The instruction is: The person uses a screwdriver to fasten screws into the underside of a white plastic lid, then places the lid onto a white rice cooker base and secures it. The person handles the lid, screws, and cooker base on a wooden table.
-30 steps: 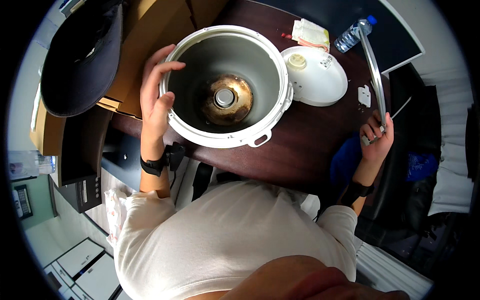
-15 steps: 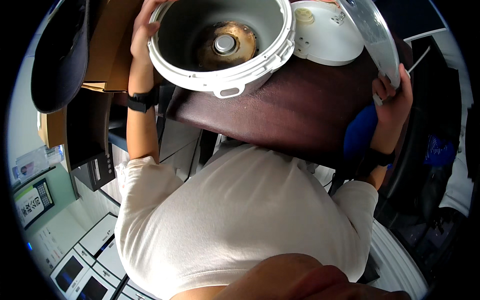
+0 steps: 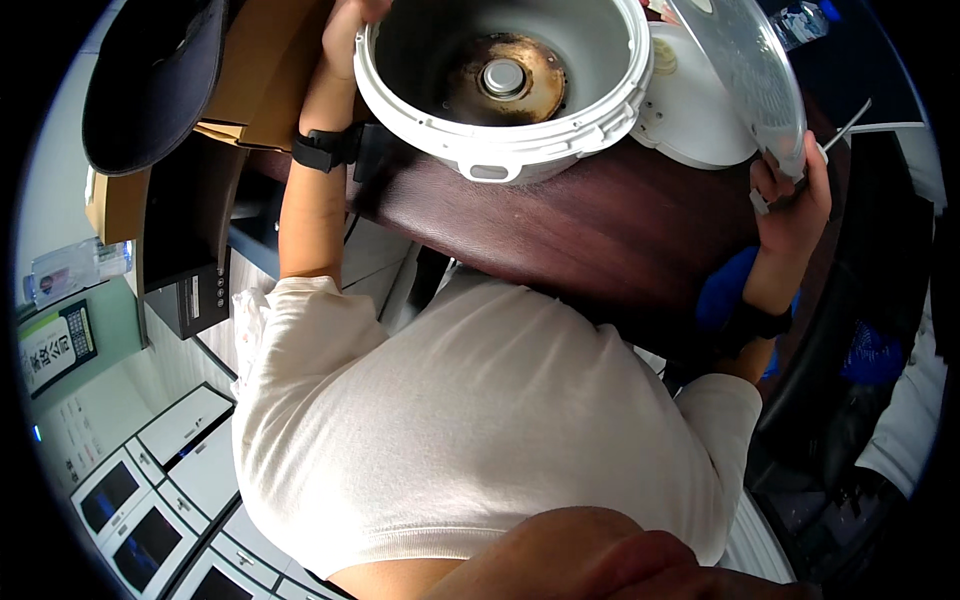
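A white rice cooker (image 3: pixel 500 150) stands uncovered on the table, its inner pot out. Down inside shows a brown-stained heating plate (image 3: pixel 530 85) with a silver button at its centre. My left hand (image 3: pixel 345 45) is at the cooker's left rim, thumb bent over the edge; the top of the picture cuts off some fingers. In my right hand (image 3: pixel 795 205) is the lower edge of a round, shiny, see-through-looking lid (image 3: pixel 765 75), tilted on edge. A thin white strip (image 3: pixel 848 125) sticks out beside those fingers. Behind the lid lies a white round cover (image 3: pixel 690 130).
The dark red-brown table (image 3: pixel 560 225) curves along its near edge, close to my body. A cardboard box (image 3: pixel 270 80) and a dark curved object (image 3: pixel 150 90) are at the left. A blue item (image 3: pixel 722 285) sits below my right forearm. A plastic bottle (image 3: pixel 800 25) is far right.
The view has turned, so the cooker and box appear further right. My left hand has slid upward along the rim, nearer the picture's top. My right hand keeps its hold on the lid.
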The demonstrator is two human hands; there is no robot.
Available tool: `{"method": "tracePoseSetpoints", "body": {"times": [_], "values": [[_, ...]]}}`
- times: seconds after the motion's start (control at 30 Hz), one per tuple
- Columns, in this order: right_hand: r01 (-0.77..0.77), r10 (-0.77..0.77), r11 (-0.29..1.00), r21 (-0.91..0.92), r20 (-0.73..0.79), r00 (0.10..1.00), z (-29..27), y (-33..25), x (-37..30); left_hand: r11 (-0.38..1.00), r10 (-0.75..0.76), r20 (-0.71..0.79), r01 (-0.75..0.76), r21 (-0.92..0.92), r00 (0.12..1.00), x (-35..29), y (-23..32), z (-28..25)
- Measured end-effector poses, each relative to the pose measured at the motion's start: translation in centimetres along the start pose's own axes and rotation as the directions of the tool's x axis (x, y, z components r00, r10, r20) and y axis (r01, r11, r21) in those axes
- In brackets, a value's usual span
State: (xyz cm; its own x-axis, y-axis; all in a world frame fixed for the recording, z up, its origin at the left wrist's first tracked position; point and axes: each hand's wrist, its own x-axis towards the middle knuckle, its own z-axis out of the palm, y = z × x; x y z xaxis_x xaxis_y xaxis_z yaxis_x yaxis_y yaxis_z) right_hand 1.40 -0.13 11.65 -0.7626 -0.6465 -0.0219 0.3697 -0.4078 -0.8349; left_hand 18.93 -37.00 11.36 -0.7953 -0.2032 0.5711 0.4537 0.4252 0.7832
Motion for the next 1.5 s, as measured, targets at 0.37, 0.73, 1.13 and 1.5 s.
{"method": "tracePoseSetpoints", "body": {"times": [0.37, 0.73, 1.13, 1.5], "values": [[-0.004, -0.01, 0.999, -0.053, -0.263, 0.965, 1.8, -0.4, -0.2, 0.994, -0.07, -0.033, 0.067, -0.081, 0.997, -0.1, 0.5, -0.1], [-0.019, 0.131, 0.934, -0.357, 0.294, 0.947, 6.3, -0.7, 4.5, 0.843, -0.493, -0.351, 0.336, -0.42, 0.796, -3.5, 0.9, 0.3], [-0.107, 0.503, 0.725, -0.68, 0.417, 0.757, 8.1, 1.1, 11.2, 0.979, -0.19, -0.561, 0.195, -0.052, 0.806, -5.5, 5.1, 5.4], [0.007, 0.484, 0.595, -0.804, 0.365, 0.795, 8.1, 1.7, 11.8, 0.976, -0.118, -0.528, 0.197, 0.096, 0.841, -6.0, 4.6, 5.8]]}}
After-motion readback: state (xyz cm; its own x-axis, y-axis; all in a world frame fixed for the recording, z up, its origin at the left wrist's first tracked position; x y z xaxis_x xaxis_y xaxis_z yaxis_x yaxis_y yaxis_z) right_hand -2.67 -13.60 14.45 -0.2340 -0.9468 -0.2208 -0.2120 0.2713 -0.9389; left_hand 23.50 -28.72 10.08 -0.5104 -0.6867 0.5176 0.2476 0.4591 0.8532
